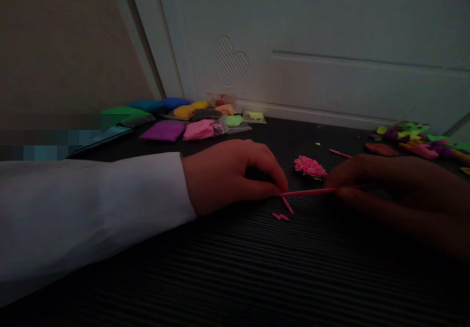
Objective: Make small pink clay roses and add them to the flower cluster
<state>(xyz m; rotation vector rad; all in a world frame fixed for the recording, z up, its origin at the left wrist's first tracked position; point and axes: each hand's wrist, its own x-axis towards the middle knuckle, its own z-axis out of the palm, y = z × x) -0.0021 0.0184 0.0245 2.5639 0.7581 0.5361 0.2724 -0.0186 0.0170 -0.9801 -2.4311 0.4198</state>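
A thin pink clay strand (309, 192) stretches between my two hands, just above or on the dark ridged surface. My left hand (238, 175), in a white sleeve, pinches its left end between thumb and fingertips. The strand's right end is pinched by my right hand (396, 190), which reaches in from the right edge. Below my left fingertips lies a short pink clay piece (288, 205), and some tiny pink bits (280, 217) rest nearer to me. Behind the strand sits a cluster of pink clay roses (309, 167) with hints of green at its edge.
Bags of coloured clay, including purple (163, 131) and pink (200, 129), lie at the back left. Multicoloured clay pieces (414, 136) are heaped at the back right, beside a brown piece (382, 149). Another pink strand (340, 153) lies behind my right hand. A pale panel (330, 28) stands behind.
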